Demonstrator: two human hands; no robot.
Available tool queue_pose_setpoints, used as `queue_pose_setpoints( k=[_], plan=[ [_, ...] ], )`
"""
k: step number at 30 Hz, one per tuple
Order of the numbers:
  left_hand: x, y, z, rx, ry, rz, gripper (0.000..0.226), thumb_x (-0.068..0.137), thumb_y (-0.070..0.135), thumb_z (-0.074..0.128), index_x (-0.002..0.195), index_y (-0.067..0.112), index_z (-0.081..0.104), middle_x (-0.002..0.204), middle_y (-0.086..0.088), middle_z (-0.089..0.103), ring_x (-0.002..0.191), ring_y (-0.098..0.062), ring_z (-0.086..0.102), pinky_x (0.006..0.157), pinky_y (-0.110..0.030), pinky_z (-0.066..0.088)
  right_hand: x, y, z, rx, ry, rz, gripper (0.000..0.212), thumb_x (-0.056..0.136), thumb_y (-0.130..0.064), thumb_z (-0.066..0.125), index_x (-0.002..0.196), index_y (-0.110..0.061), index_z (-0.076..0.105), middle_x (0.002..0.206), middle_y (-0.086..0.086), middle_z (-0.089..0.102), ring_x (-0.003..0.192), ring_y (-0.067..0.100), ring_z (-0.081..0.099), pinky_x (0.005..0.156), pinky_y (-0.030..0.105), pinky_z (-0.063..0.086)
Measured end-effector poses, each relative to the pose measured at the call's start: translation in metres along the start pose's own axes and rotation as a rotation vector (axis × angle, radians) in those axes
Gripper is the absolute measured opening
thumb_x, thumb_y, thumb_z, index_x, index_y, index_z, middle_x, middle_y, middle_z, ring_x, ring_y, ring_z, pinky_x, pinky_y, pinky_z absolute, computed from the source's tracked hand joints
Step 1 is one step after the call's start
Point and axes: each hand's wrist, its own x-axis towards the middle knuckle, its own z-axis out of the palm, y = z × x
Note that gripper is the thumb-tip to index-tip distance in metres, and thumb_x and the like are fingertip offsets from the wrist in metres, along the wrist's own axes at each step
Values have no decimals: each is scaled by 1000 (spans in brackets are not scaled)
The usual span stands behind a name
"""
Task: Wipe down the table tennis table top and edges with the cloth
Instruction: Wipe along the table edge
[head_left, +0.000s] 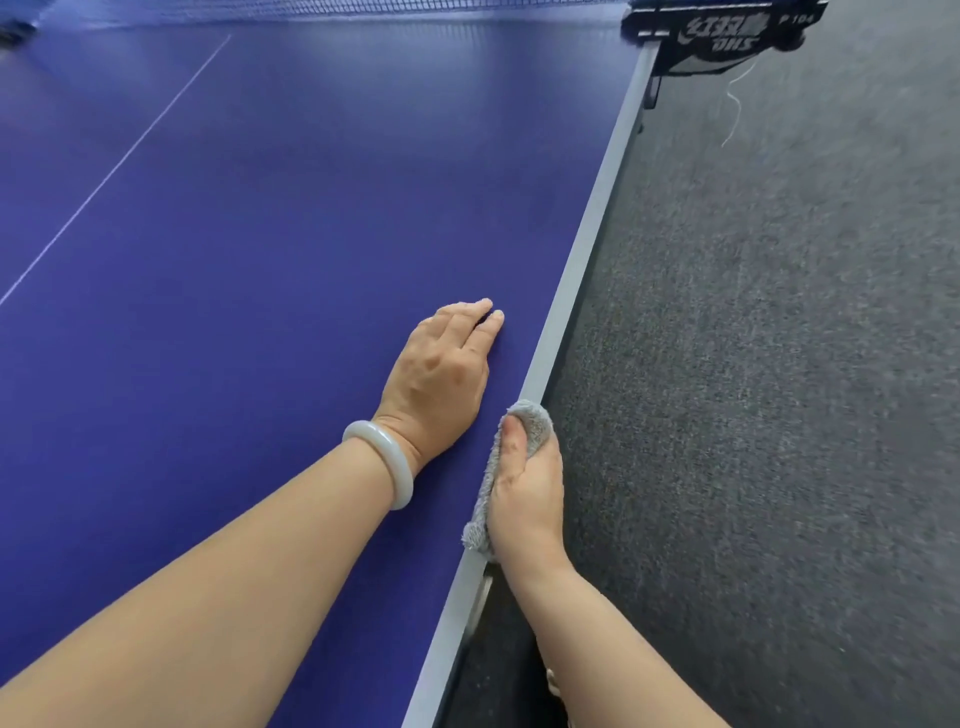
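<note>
The blue table tennis table top (270, 218) fills the left of the view, with its grey side edge (587, 244) running diagonally from lower middle to upper right. My right hand (527, 493) grips a grey fluffy cloth (535, 423) folded over that edge, thumb on top, fingers wrapped down the outer side and hidden. My left hand (441, 374) lies flat on the blue top just inside the edge, fingers straight, a pale bangle (384, 462) on the wrist.
A black net (332, 8) crosses the far end, fixed by a black net clamp (727, 31) at the edge with a loose white string below. Grey carpet (779, 364) lies right of the table. A thin white centre line (114, 171) crosses the top.
</note>
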Motion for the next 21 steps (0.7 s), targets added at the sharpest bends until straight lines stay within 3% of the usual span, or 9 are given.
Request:
queue_pose_setpoints(
  k=[3,6,11,15,19,21],
  plan=[
    [-19,5,-9,-106,32,-67,28,91,-5,55,115,-3,68,122,-17,65,115,-36,59,100,-49,47,2,1,-1,14,-19,-6,43,100,-44,47,127,-11,54,121,9,59,116,22,57,104,38,43],
    [-78,7,-21,-119,-25,-59,32,96,3,54,126,2,62,135,-11,58,126,-29,53,108,-44,41,1,2,-4,47,-47,13,44,100,-49,46,126,-15,55,122,7,60,116,21,57,105,42,44],
    [-159,1,-30,-65,-185,-96,53,103,30,27,153,13,29,162,-1,21,151,-15,14,122,-38,15,-1,-2,0,85,-27,79,50,98,-53,46,124,-12,53,122,10,60,113,25,60,101,46,48],
    [-162,6,-24,-31,-192,-136,55,102,31,20,154,15,23,163,-1,15,151,-15,9,123,-43,14,-12,0,7,148,78,77,51,99,-51,47,133,-14,52,128,7,58,120,22,57,107,44,44],
    [-163,3,-23,-13,-201,-135,57,101,32,16,155,15,22,163,-1,15,151,-17,8,123,-43,13,-79,36,17,149,91,31,42,101,-48,45,136,-25,50,136,-3,53,127,7,48,110,27,34],
    [-163,2,-23,-28,-196,-136,57,101,33,15,155,17,21,163,0,14,151,-15,7,124,-42,11,-122,57,18,130,43,33,61,94,-59,41,143,-23,43,145,-5,47,135,4,41,115,27,29]
  ],
)
